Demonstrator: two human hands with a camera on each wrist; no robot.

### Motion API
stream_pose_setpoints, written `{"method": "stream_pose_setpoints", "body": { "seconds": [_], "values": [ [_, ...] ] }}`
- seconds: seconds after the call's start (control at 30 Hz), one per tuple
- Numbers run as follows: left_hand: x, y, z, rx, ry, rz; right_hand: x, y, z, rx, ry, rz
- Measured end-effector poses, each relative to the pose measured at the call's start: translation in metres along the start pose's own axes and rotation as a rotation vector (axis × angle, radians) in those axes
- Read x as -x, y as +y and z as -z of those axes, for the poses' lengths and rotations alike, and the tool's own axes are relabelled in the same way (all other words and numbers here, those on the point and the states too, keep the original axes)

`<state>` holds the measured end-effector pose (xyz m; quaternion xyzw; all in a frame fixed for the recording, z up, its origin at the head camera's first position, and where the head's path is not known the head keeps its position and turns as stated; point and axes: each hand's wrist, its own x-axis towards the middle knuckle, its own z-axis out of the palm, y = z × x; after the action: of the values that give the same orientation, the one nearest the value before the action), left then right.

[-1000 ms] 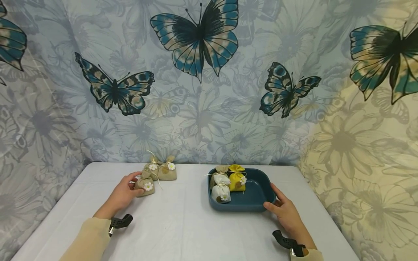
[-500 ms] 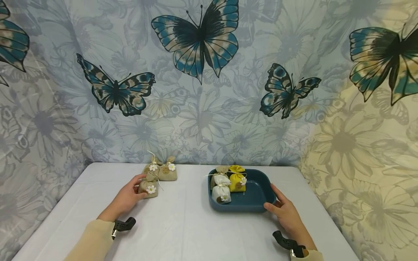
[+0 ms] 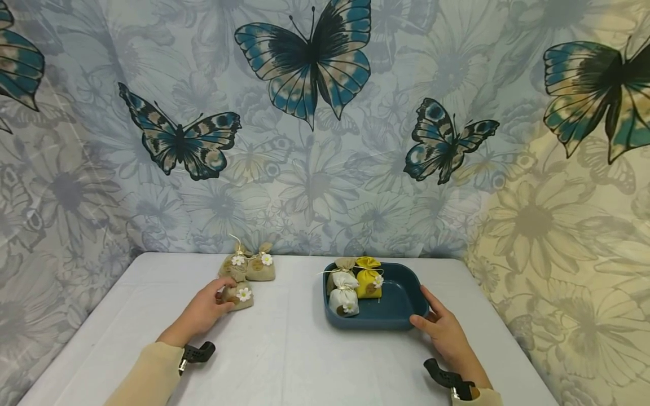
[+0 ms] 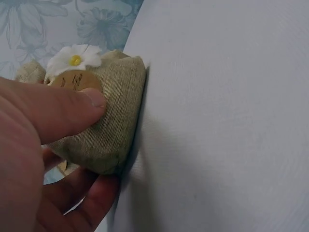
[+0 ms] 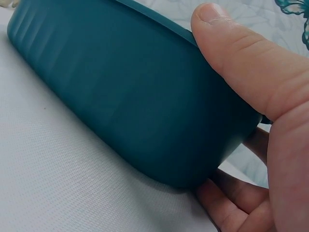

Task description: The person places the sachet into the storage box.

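My left hand (image 3: 200, 311) holds a small beige drawstring sachet (image 3: 238, 296) with a white daisy, low at the table's left. In the left wrist view the thumb lies across the round label of this sachet (image 4: 116, 106), with other fingers under it. Two more beige sachets stand just behind: one (image 3: 233, 268) partly hidden, the other (image 3: 261, 270) to its right. My right hand (image 3: 449, 332) grips the right end of a dark blue dish (image 3: 376, 322), its thumb at the rim and fingers round the corner. Inside the dish are a white sachet (image 3: 344, 296), a yellow sachet (image 3: 368, 279) and a beige sachet (image 3: 341, 265).
A white cloth (image 3: 294, 361) covers the table, whose back edge meets a butterfly-print curtain (image 3: 315, 192). The dish's right half shows bare floor. White table surface lies between the loose sachets and the dish.
My left hand has shifted a little to the right, bringing the front beige sachet along with it. The right hand and the dish have stayed in place.
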<state>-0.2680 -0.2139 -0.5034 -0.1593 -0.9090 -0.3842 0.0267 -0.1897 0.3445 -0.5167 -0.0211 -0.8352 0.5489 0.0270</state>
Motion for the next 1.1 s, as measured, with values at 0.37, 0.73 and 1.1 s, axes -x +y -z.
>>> {"method": "stream_pose_setpoints", "body": {
  "seconds": [0.37,0.73,1.1],
  "values": [
    [0.001,0.004,-0.002,0.049,-0.095,-0.006,-0.001,0.002,0.001,0.003,-0.003,0.009],
    [0.002,0.007,-0.007,0.050,-0.086,0.021,0.000,0.002,0.001,-0.008,-0.014,0.008],
    [0.006,0.026,-0.017,0.176,-0.107,0.163,-0.001,0.001,0.001,-0.017,-0.009,0.004]
  ]
}}
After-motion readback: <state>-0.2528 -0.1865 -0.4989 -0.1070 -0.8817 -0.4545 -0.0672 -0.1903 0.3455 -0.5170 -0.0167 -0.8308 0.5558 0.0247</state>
